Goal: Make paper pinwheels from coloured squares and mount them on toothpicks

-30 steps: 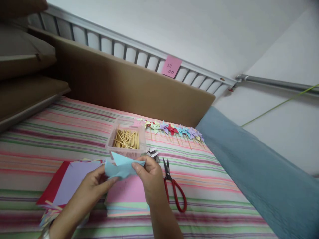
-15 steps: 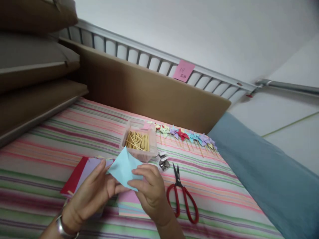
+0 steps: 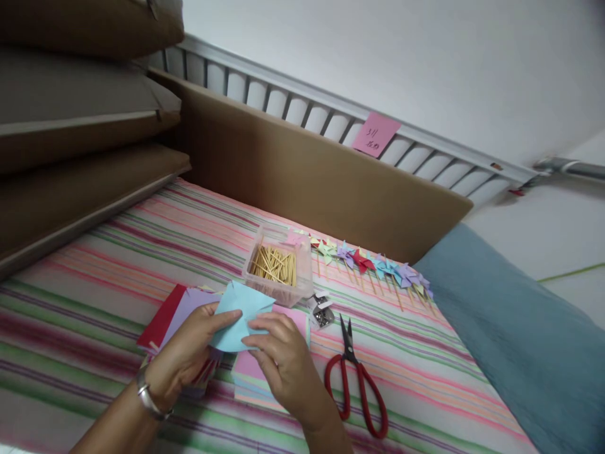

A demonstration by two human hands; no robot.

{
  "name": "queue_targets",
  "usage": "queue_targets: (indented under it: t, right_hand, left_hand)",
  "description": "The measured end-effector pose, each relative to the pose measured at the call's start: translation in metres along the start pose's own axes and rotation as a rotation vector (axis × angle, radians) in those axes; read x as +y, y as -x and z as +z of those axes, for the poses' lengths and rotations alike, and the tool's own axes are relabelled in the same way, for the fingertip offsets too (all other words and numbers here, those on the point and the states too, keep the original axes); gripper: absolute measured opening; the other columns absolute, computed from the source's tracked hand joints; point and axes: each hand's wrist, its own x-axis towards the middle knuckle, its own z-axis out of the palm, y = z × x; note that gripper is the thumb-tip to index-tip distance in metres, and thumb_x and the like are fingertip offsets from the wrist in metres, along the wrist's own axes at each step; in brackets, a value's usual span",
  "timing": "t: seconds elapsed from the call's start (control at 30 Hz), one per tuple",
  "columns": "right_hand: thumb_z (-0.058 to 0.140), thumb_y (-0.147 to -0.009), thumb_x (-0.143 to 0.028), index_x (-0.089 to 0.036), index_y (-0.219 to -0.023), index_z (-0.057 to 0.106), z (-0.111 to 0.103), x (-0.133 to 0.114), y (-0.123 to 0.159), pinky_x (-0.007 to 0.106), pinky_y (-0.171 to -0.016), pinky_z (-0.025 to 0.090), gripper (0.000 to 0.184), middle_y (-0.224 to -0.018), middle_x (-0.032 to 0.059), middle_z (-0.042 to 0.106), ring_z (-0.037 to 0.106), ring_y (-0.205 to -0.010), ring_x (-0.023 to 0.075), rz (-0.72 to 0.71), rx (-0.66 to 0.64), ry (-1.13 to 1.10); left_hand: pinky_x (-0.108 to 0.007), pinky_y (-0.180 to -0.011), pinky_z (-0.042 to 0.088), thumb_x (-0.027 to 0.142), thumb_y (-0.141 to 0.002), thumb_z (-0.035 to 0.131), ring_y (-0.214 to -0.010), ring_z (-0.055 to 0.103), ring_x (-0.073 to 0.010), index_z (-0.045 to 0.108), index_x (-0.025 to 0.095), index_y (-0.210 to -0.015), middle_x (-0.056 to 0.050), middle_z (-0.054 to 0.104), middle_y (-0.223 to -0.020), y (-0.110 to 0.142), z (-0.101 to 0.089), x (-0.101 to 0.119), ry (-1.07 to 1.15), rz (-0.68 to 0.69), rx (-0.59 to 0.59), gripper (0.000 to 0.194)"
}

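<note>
We are gripping a light-blue paper in the fingers of both hands — left, right — above a pink-topped paper stack, beside red-handled scissors.

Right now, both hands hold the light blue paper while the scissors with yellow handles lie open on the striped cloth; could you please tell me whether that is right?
The handles of the scissors are red, not yellow, as the head view shows. The rest is right: left hand and right hand both hold the light blue paper, and the scissors lie open on the striped cloth.
</note>
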Motion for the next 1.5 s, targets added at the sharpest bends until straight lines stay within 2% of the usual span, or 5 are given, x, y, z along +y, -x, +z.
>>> queue_targets:
  t: [0.43,0.93,1.3,1.4,1.5]
  right_hand:
    - [0.066,-0.068,-0.007,-0.017,-0.064,0.064,0.013,-0.009,-0.007,0.021,-0.060,0.041,0.010,-0.065,-0.0021,0.056,0.052,-0.063,0.0114,0.518,0.220,-0.341]
    - [0.058,-0.074,-0.020,-0.019,-0.065,0.057,0.022,0.001,-0.003,0.021,-0.051,0.040,0.009,-0.063,-0.0015,0.056,0.053,-0.062,0.0133,0.659,0.234,-0.379]
    - [0.060,-0.073,-0.019,-0.019,-0.077,0.061,0.016,-0.002,-0.006,0.029,-0.069,0.046,0.004,-0.075,0.0012,0.062,0.059,-0.071,0.0172,0.652,0.249,-0.180]
    - [0.066,-0.067,-0.017,-0.020,-0.099,0.062,-0.001,-0.002,-0.006,0.039,-0.088,0.042,0.033,-0.100,0.0065,0.063,0.056,-0.098,0.0242,0.567,0.342,-0.073]
    - [0.068,-0.064,-0.015,-0.022,-0.112,0.058,-0.014,0.000,-0.006,0.039,-0.088,0.043,0.050,-0.100,0.0054,0.063,0.057,-0.098,0.0236,0.609,0.252,-0.261]
  left_hand:
    - [-0.022,-0.055,0.038,0.029,-0.063,0.074,-0.058,0.053,-0.0128,0.067,0.014,-0.074,-0.002,0.065,-0.068,-0.003,0.007,-0.009,-0.174,0.060,0.080,0.019]
    - [-0.023,-0.058,0.040,0.023,-0.063,0.072,-0.060,0.055,-0.0150,0.072,0.017,-0.081,-0.001,0.067,-0.068,0.000,0.015,-0.007,-0.208,0.100,0.057,0.020]
    - [-0.024,-0.058,0.042,0.021,-0.060,0.073,-0.057,0.055,-0.0152,0.070,0.015,-0.080,0.000,0.066,-0.065,-0.002,0.013,-0.007,-0.336,0.128,0.139,0.022]
    - [-0.024,-0.058,0.043,0.019,-0.060,0.072,-0.058,0.056,-0.0153,0.070,0.015,-0.084,0.000,0.066,-0.066,-0.002,0.011,-0.006,-0.345,0.114,0.087,0.024]
    - [-0.024,-0.055,0.043,0.018,-0.061,0.070,-0.054,0.055,-0.0143,0.069,0.017,-0.090,0.001,0.064,-0.063,0.000,0.011,-0.006,-0.339,0.079,-0.017,0.029]
